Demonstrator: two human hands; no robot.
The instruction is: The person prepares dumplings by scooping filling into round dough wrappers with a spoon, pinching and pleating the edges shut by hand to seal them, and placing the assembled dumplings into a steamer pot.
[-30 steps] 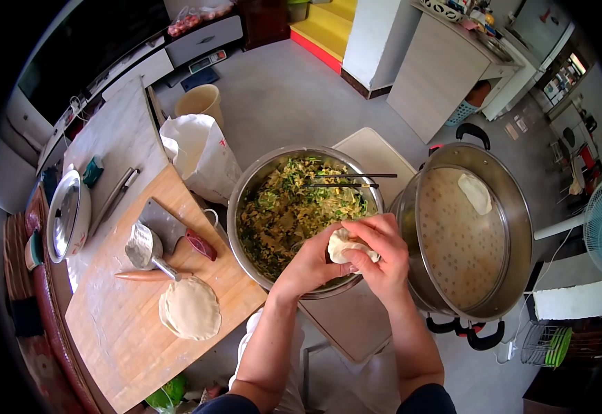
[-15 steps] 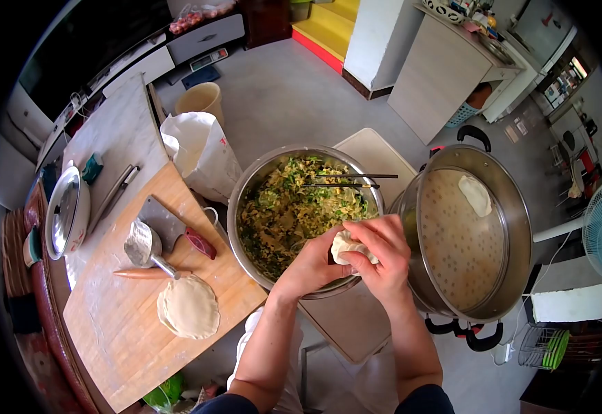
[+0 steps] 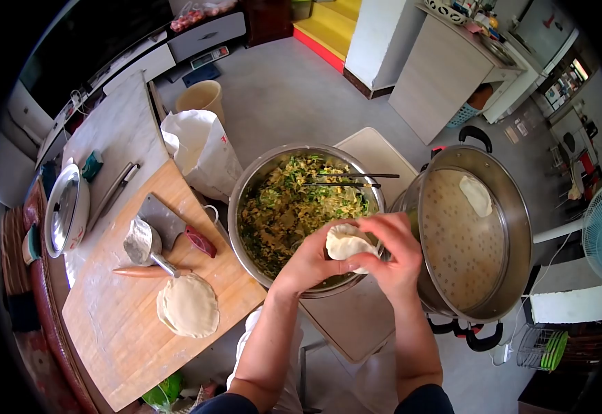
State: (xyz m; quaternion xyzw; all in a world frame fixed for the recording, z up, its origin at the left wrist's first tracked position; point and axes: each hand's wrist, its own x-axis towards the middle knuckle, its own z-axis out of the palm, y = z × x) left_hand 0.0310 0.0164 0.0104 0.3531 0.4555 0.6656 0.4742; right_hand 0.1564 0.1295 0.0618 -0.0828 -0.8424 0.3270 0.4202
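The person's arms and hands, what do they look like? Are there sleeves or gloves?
Both sleeves are dark navy blue and stop near the elbows. Both forearms are bare. The left hand and right hand wear no gloves, and I see no watch.

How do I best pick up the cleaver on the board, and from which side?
I'd take the cleaver by its dark red handle, from the bowl side: it lies flat, and the handle points clear of the scoop near the blade. The left hand looks nearer, but it holds the dumpling.
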